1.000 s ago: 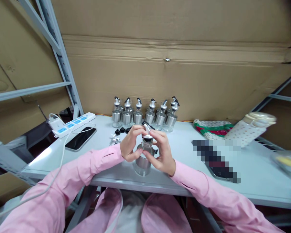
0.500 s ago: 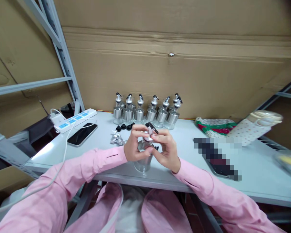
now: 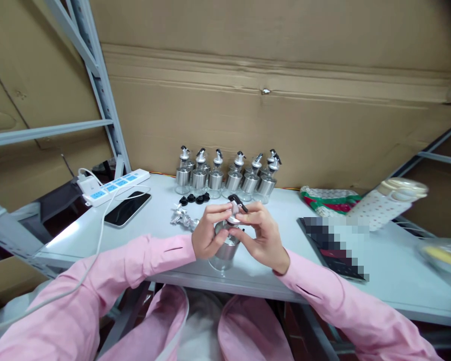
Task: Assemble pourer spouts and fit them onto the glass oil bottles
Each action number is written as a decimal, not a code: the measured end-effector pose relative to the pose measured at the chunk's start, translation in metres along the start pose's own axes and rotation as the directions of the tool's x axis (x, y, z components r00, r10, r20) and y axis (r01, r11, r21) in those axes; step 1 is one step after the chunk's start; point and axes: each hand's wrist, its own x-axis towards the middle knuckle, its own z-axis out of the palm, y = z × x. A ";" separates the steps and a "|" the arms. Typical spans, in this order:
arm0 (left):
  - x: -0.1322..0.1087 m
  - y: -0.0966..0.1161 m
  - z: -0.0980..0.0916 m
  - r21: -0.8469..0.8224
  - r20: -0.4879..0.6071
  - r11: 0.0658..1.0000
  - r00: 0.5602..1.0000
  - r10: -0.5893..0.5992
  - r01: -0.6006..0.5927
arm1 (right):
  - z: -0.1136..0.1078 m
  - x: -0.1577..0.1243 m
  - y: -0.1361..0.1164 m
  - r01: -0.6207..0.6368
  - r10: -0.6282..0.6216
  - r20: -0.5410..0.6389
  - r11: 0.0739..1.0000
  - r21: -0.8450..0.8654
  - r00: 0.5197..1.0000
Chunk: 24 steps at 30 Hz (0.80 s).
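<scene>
A small glass oil bottle with a steel band stands near the front edge of the grey table. My left hand is wrapped round its body and neck. My right hand pinches the pourer cap, with its black flip lid, on top of the bottle. Both sleeves are pink. Behind my hands lie several loose black stoppers and a small heap of metal spouts.
Several finished bottles stand in rows against the cardboard wall. A white power strip and a phone lie at the left. At the right are a blurred-out flat object, a folded cloth and a dotted flask.
Both hands stay on the bottle. My fingers have shifted on the cap, and the view has swung slightly.
</scene>
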 end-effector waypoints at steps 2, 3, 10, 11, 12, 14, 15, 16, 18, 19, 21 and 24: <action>-0.006 0.003 -0.001 0.059 0.066 0.998 0.998 -0.022 0.018 | -0.003 0.002 0.000 -0.064 0.064 0.007 0.998 0.018 0.998; -0.009 0.005 -0.001 0.097 0.077 0.995 0.997 -0.011 0.004 | -0.005 0.006 0.001 -0.099 0.099 -0.006 0.995 0.030 0.995; -0.028 0.006 0.010 0.057 0.416 0.885 0.817 0.399 -0.462 | -0.012 0.072 0.044 -0.038 0.011 -0.381 0.997 -0.063 0.924; -0.028 0.005 0.011 0.029 0.478 0.895 0.793 0.378 -0.444 | -0.009 0.082 0.054 -0.032 -0.002 -0.374 0.996 -0.085 0.927; -0.027 0.005 0.011 0.028 0.518 0.917 0.791 0.326 -0.397 | -0.005 0.090 0.065 -0.030 -0.011 -0.367 0.994 -0.106 0.930; -0.025 0.004 0.009 0.078 0.541 0.960 0.820 0.185 -0.268 | 0.006 0.102 0.086 -0.043 -0.012 -0.335 0.987 -0.156 0.942; -0.024 0.003 0.008 0.101 0.543 0.971 0.830 0.128 -0.216 | 0.011 0.106 0.095 -0.056 -0.005 -0.328 0.983 -0.176 0.945; -0.023 0.003 0.008 0.119 0.540 0.977 0.837 0.086 -0.176 | 0.016 0.108 0.102 -0.067 0.001 -0.329 0.979 -0.191 0.944; -0.022 0.003 0.007 0.139 0.541 0.982 0.840 0.036 -0.132 | 0.025 0.112 0.114 -0.094 0.020 -0.327 0.973 -0.213 0.945; -0.021 0.003 0.007 0.138 0.549 0.983 0.835 0.026 -0.122 | 0.028 0.112 0.119 -0.110 0.035 -0.315 0.969 -0.221 0.948; -0.021 0.003 0.007 0.129 0.569 0.985 0.822 0.021 -0.114 | 0.033 0.112 0.128 -0.144 0.076 -0.273 0.960 -0.241 0.959; -0.021 0.002 0.008 0.116 0.602 0.988 0.799 0.011 -0.102 | 0.040 0.110 0.141 -0.202 0.141 -0.214 0.934 -0.294 0.967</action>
